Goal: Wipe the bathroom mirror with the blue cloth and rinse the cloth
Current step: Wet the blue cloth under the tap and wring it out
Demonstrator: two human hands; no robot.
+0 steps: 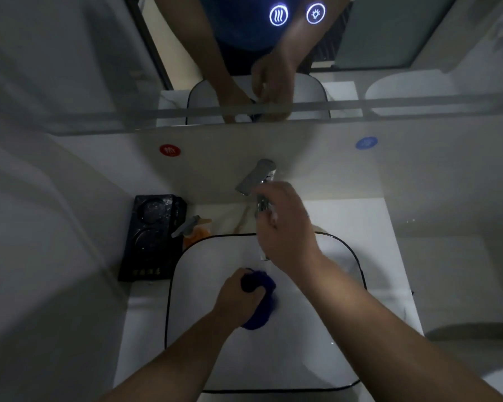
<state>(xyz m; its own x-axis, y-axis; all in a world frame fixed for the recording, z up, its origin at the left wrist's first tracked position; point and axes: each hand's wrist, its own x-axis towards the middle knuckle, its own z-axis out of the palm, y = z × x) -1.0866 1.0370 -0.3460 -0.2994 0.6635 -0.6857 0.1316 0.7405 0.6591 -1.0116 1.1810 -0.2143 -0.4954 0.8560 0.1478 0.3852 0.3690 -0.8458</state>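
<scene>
My left hand [238, 297] grips the bunched blue cloth [263, 303] over the middle of the white basin [192, 314]. My right hand [285, 227] reaches forward over the basin, its fingers curled round the chrome tap [256, 177] near the spout; the lever sticks up to the left of the fingers. No water stream is plainly visible. The mirror [389, 39] fills the top of the view and reflects both arms and the basin.
A black tray [151, 236] with round recesses lies left of the basin, next to an orange item with a grey dispenser head [192, 227]. Red [170, 150] and blue [366, 142] round stickers mark the wall. Two lit touch icons [296, 14] glow on the mirror.
</scene>
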